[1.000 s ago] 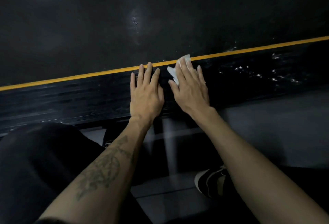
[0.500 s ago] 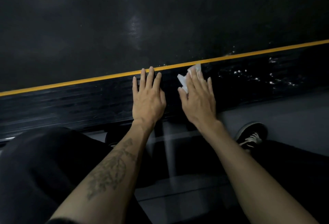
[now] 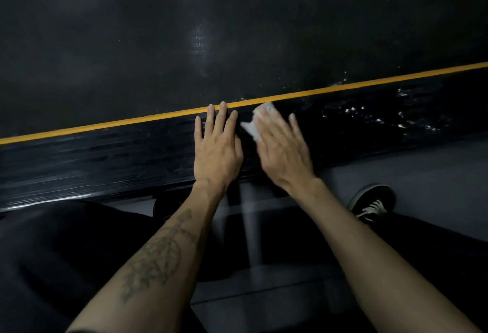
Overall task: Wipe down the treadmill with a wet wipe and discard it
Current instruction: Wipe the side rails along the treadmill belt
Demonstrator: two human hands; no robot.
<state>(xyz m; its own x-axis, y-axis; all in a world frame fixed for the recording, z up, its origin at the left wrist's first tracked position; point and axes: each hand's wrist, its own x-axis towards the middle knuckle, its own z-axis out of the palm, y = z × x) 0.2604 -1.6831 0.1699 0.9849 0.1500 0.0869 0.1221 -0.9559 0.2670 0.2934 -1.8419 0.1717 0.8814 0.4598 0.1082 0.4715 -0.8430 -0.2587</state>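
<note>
The treadmill fills the upper view: a dark running belt (image 3: 237, 28), a thin yellow stripe (image 3: 105, 125) and a glossy black side rail (image 3: 92, 155) below it. My right hand (image 3: 284, 153) lies flat on the rail and presses a white wet wipe (image 3: 254, 124) under its fingers; the wipe sticks out at the fingertips, close to the stripe. My left hand (image 3: 216, 147) rests flat on the rail just left of it, fingers spread, holding nothing. White specks (image 3: 375, 116) dot the rail to the right of the wipe.
A grey floor (image 3: 435, 168) runs along the near side of the rail. A black shoe with white laces (image 3: 372, 201) stands on it at the right. Dark trouser legs (image 3: 52, 266) fill the lower left and right.
My right hand has slid the wipe to the right along the rail. The view has drifted, and the black shoe has moved up to the right.
</note>
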